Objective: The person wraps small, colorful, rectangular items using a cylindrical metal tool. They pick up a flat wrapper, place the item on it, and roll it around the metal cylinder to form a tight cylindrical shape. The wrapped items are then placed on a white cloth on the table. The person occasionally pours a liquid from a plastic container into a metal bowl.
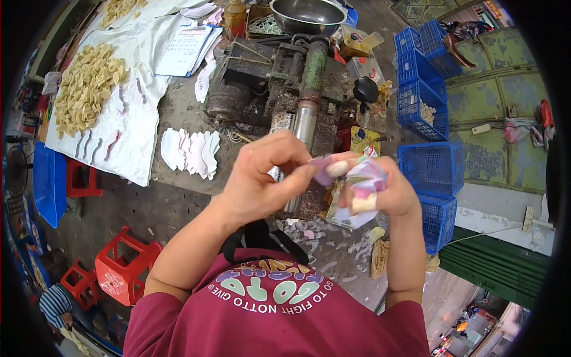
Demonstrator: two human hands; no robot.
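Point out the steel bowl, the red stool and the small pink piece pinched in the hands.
steel bowl (307,16), head view, on its inner wall.
red stool (124,269), head view, on its top.
pink piece (323,172), head view, on its flat face between the fingertips.

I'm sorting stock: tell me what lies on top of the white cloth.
On the white cloth lie a heap of pale yellow pieces, a few thin curved strips and a sheet of paper. Anything under the heap is hidden.

Grey concrete floor (148,208), red plastic stools (122,271), stacked blue crates (431,166) and a peeling green wall (505,95) in daylight.
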